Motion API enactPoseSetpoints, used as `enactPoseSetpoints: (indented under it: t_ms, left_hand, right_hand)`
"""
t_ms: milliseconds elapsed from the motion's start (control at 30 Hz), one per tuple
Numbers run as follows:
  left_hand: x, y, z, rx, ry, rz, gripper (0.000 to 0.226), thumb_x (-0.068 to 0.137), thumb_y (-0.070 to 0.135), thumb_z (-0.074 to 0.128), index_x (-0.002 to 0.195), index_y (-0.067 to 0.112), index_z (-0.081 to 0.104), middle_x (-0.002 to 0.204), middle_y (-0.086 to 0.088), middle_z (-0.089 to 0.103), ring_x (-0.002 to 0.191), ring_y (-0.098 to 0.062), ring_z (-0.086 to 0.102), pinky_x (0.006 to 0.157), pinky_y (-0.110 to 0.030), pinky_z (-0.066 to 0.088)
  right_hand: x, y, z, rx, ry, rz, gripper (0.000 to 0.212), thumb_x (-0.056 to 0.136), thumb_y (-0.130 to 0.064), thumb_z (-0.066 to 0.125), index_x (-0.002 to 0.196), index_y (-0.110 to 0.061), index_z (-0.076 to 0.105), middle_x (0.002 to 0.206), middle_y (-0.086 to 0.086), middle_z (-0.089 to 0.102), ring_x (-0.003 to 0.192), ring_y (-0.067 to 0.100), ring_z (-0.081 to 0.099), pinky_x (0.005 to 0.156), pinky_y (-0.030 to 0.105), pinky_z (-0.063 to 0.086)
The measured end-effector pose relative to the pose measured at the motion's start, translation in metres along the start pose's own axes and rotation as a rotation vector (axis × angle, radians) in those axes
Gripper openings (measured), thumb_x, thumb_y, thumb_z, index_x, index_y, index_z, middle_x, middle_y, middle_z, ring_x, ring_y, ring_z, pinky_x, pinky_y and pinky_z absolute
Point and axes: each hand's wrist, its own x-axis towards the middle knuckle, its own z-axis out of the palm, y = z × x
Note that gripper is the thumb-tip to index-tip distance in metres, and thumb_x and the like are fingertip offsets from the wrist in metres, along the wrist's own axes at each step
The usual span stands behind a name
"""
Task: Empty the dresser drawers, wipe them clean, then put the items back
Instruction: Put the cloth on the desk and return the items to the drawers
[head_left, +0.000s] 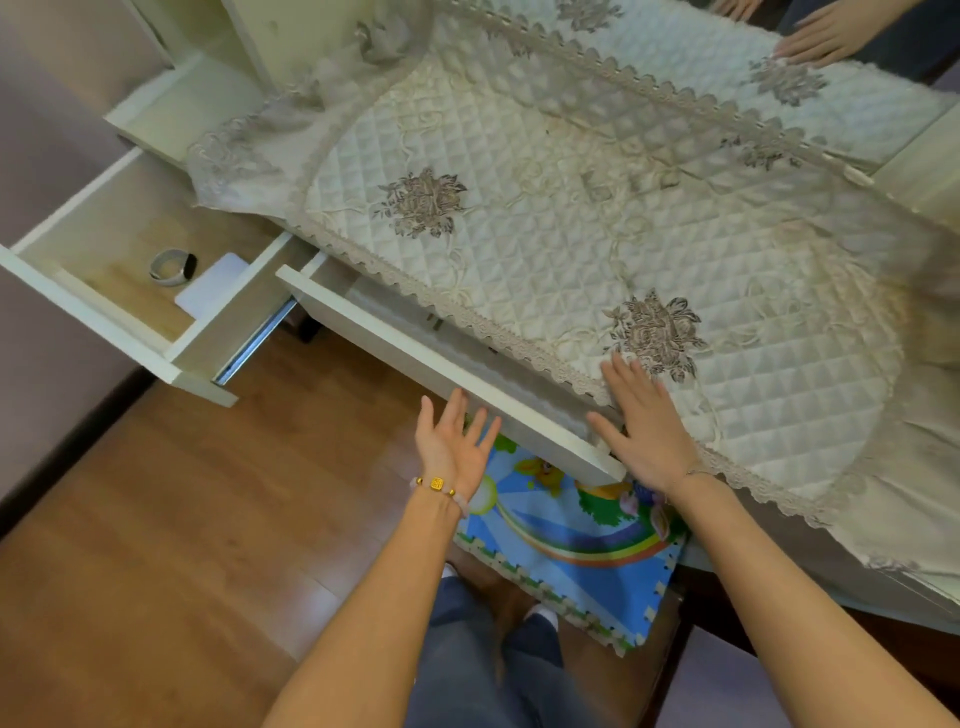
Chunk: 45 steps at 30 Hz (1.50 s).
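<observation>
My left grip (451, 446) and right grip (645, 427) are wide, holding nothing. The drawer (415, 349) looks stiff and light; I'd hook under its front.

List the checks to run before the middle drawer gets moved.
1. Left hand free: ok, open, holds nothing, palm near the middle drawer front.
2. Right hand free: ok, flat on the cloth edge.
3. Thumb clear of the drawer gap: cannot tell, it lies right at the gap.
4. Cloth clear of the middle drawer: not ok, its lace edge hangs over the opening.
5. Middle drawer contents: cannot tell, the inside is hidden.
6. Left drawer emptied: not ok, a band and a card lie in it.
</observation>
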Motion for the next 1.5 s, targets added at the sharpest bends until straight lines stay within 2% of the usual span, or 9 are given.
enactPoseSetpoints:
  t_ms: [400,567,767,900,1067,1200,1300,1400,1500]
  left_hand:
    - [0.033,-0.004,0.038,-0.053,-0.073,-0.026,0.069,0.096,0.057,0.025,0.147,0.01,0.026,0.155,-0.004,0.021,0.141,-0.031,0.022,0.106,-0.044,0.032]
    - [0.033,0.0,0.032,-0.052,-0.087,-0.039,0.07,0.095,0.057,0.026,0.145,0.008,0.028,0.154,-0.006,0.025,0.14,-0.03,0.025,0.109,-0.047,0.03]
    - [0.007,0.009,0.017,0.072,-0.141,-0.017,0.065,0.096,0.053,0.031,0.141,0.006,0.037,0.142,-0.009,0.045,0.131,-0.025,0.041,0.106,-0.045,0.036]
    - [-0.032,0.023,0.012,0.536,-0.135,0.146,0.046,0.1,0.04,0.032,0.129,0.01,0.049,0.132,-0.008,0.055,0.12,-0.021,0.053,0.101,-0.04,0.043]
    - [-0.086,0.041,-0.009,1.283,-0.068,0.643,0.025,0.098,0.035,0.042,0.115,0.025,0.057,0.117,0.007,0.062,0.109,-0.004,0.055,0.095,-0.025,0.043]
    - [-0.121,0.045,-0.033,1.77,0.059,0.892,0.046,0.092,0.047,0.038,0.127,0.021,0.052,0.124,0.006,0.058,0.115,-0.01,0.051,0.092,-0.025,0.038]
    - [-0.144,0.046,-0.047,1.946,0.147,1.018,0.055,0.09,0.051,0.032,0.127,0.016,0.054,0.124,0.0,0.06,0.116,-0.017,0.053,0.095,-0.028,0.037]
    - [-0.166,0.048,-0.06,2.008,0.227,1.139,0.052,0.091,0.046,0.035,0.12,0.012,0.059,0.115,-0.004,0.065,0.108,-0.022,0.06,0.093,-0.031,0.041]
    - [-0.186,0.057,-0.074,2.048,0.332,1.166,0.049,0.091,0.045,0.036,0.118,0.012,0.06,0.113,-0.005,0.066,0.108,-0.023,0.06,0.095,-0.038,0.043]
  right_hand:
    - [0.0,0.001,0.0,0.017,0.007,-0.008,0.077,0.084,-0.063,0.017,0.149,-0.025,0.004,0.156,-0.01,-0.006,0.139,0.003,-0.015,0.115,0.03,-0.01]
    - [-0.001,0.0,-0.001,0.022,0.006,-0.002,0.072,0.089,-0.056,0.024,0.15,-0.023,0.005,0.157,-0.007,-0.005,0.139,0.004,-0.014,0.115,0.031,-0.01]
    - [-0.005,-0.008,-0.01,0.115,0.01,0.015,0.064,0.096,-0.046,0.036,0.149,-0.021,0.012,0.157,-0.005,0.002,0.144,0.01,-0.003,0.118,0.034,-0.002]
    - [-0.018,-0.021,-0.02,0.173,0.103,0.003,0.06,0.095,-0.044,0.043,0.146,-0.019,0.025,0.155,-0.001,0.018,0.144,0.014,0.013,0.118,0.041,0.012]
    - [-0.042,-0.05,-0.034,0.144,0.174,-0.085,0.057,0.095,-0.042,0.042,0.144,-0.016,0.031,0.15,0.003,0.032,0.141,0.019,0.024,0.116,0.036,0.019]
    - [-0.061,-0.076,-0.035,0.139,0.24,-0.2,0.053,0.095,-0.039,0.045,0.14,-0.013,0.038,0.143,0.006,0.043,0.134,0.022,0.037,0.111,0.033,0.026]
    - [-0.071,-0.093,-0.026,0.136,0.229,-0.293,0.052,0.094,-0.037,0.047,0.138,-0.011,0.04,0.137,0.007,0.049,0.128,0.023,0.044,0.108,0.036,0.034]
    - [-0.08,-0.112,-0.016,0.14,0.209,-0.355,0.05,0.094,-0.034,0.049,0.138,-0.012,0.041,0.137,0.004,0.049,0.128,0.02,0.044,0.107,0.037,0.036]
    - [-0.087,-0.133,-0.008,0.122,0.182,-0.419,0.05,0.094,-0.034,0.049,0.139,-0.013,0.04,0.14,0.004,0.047,0.13,0.019,0.042,0.108,0.041,0.035]
